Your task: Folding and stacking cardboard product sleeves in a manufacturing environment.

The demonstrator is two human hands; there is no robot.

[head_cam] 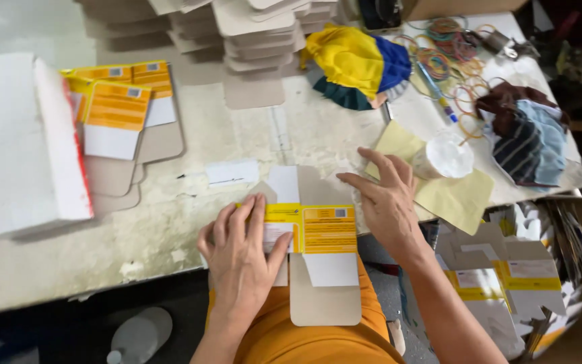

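Left hand flat, fingers together, pressing yellow-printed carton blank at near table edge. Right hand spread, resting beside it. Finished stack far left; unfolded blanks remain in box, near right.

Flat carton at table edge, between left hand and right hand.

Two hands work at the table: one left hand and one right hand. Under them lies one yellow-and-white printed card blank. Left of that blank sit about three more printed blanks fanned together, and beyond it several stacks of plain brown blanks, too many to count. Right of the blank I count two pale yellow sheets, one white lidded cup, one blue pen and a loose tangle of rubber bands beyond counting.
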